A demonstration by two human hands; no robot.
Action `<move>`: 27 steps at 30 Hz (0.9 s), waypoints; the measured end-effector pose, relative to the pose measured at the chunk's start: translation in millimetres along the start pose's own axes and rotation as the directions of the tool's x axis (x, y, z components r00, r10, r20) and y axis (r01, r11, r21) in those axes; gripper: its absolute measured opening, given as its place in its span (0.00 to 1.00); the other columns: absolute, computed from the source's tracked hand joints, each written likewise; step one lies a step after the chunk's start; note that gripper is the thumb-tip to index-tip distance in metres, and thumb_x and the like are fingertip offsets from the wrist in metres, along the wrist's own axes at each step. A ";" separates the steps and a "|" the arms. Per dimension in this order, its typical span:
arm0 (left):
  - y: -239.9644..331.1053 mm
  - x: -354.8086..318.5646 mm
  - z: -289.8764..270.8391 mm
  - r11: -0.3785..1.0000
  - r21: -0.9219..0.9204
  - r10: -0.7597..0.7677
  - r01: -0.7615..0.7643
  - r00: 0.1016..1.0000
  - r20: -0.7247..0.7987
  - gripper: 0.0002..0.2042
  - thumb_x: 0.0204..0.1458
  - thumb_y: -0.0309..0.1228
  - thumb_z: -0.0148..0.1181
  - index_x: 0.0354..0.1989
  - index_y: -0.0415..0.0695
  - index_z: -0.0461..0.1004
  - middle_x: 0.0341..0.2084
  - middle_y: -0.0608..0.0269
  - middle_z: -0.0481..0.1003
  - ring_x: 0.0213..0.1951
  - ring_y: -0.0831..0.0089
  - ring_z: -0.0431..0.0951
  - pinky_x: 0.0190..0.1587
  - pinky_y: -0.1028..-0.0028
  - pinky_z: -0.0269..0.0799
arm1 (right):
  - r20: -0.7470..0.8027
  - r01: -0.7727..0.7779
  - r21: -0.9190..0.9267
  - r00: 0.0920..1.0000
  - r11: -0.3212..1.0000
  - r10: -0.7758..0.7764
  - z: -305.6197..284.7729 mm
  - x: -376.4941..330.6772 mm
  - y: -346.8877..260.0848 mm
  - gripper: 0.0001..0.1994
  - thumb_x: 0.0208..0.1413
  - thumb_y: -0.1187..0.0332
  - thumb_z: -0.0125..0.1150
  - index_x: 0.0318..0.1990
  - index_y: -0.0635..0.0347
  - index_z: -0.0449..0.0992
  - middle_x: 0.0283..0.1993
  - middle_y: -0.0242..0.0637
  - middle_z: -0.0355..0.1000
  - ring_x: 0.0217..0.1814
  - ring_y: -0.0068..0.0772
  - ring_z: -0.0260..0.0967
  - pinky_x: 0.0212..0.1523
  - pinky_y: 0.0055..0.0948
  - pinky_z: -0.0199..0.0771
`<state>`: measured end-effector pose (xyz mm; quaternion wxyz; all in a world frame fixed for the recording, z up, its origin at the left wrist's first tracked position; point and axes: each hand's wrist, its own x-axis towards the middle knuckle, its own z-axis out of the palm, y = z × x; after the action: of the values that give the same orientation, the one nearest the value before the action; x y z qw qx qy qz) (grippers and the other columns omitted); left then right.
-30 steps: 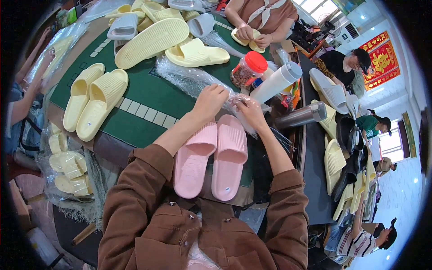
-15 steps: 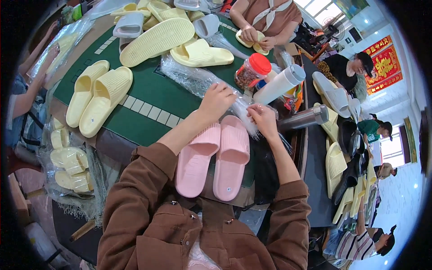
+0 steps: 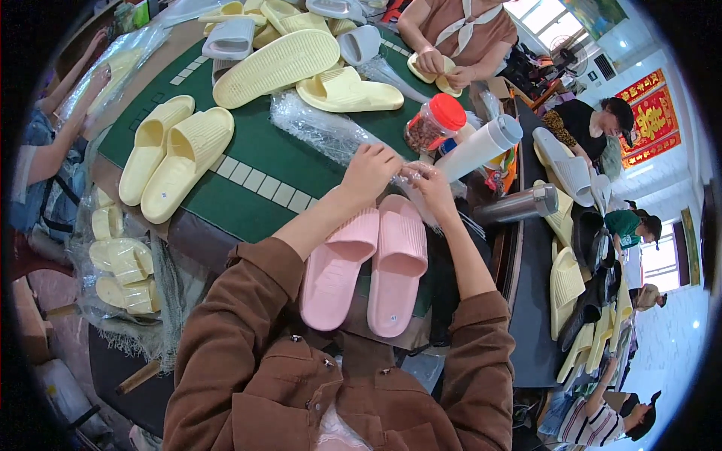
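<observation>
Both my hands are together above a pile of clear plastic bags (image 3: pixel 316 128) on the green table mat. My left hand (image 3: pixel 368 174) is closed, its fingertips pinching the edge of the clear plastic. Right beside it, my right hand (image 3: pixel 432 188) also pinches thin clear plastic, which stretches between the fingertips. Directly below my hands, a pair of pink slide slippers lies side by side, the left one (image 3: pixel 331 289) and the right one (image 3: pixel 397 293), toes pointing away from me. My left wrist passes just over the left slipper's toe.
Left of me lies a pale yellow slipper pair (image 3: pixel 188 161); more slippers (image 3: pixel 282 68) are heaped at the back. A red-lidded jar (image 3: pixel 436 124), white bottle (image 3: pixel 481 146) and steel flask (image 3: pixel 519 204) stand right of my hands. Across the table, a person (image 3: pixel 459 37) handles yellow slippers.
My right hand has moved left and up against my left hand, and the plastic now spans their fingertips. The whole view has shifted slightly.
</observation>
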<state>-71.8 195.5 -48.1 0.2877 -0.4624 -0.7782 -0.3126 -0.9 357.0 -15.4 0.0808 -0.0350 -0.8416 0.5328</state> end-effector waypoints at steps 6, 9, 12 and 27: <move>-1.6 -1.8 5.0 1.000 -0.014 0.023 -0.025 0.997 -0.080 0.07 0.44 0.29 0.54 0.31 0.48 0.76 0.29 0.67 0.72 0.39 0.68 0.72 0.43 0.66 0.65 | 0.049 0.053 -0.358 0.998 0.932 -0.038 -30.2 -28.1 -14.7 0.09 0.54 0.70 0.57 0.40 0.64 0.79 0.33 0.39 0.76 0.31 0.20 0.71 0.33 0.23 0.70; 2.9 2.7 2.7 0.999 -0.009 0.037 -0.039 0.993 -0.111 0.07 0.43 0.30 0.54 0.31 0.47 0.76 0.31 0.67 0.73 0.42 0.68 0.71 0.48 0.66 0.63 | -0.086 -0.024 -0.393 0.996 0.919 -0.011 -46.4 -43.7 -17.7 0.08 0.53 0.71 0.57 0.38 0.65 0.79 0.28 0.37 0.76 0.26 0.25 0.71 0.31 0.24 0.71; 9.6 7.5 -1.8 0.994 0.021 0.105 -0.103 0.974 -0.200 0.09 0.43 0.30 0.54 0.34 0.48 0.77 0.31 0.68 0.74 0.42 0.69 0.70 0.51 0.66 0.61 | -0.055 0.098 -0.473 0.989 0.876 -0.140 -46.0 -44.1 -7.7 0.08 0.53 0.71 0.58 0.38 0.64 0.79 0.28 0.38 0.76 0.26 0.27 0.71 0.32 0.25 0.71; 8.4 17.3 3.4 0.909 -0.393 0.102 -0.137 0.989 -0.107 0.12 0.48 0.29 0.58 0.42 0.50 0.79 0.37 0.64 0.76 0.45 0.67 0.74 0.59 0.60 0.60 | 0.060 0.218 -0.472 0.975 0.854 -0.216 -40.7 -46.0 -15.3 0.09 0.51 0.71 0.57 0.38 0.66 0.74 0.34 0.49 0.73 0.36 0.48 0.71 0.38 0.38 0.69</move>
<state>-71.8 210.6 -35.6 0.2387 -0.5445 -0.6555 -0.4657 51.9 380.0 10.9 0.1273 0.0426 -0.9453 0.2974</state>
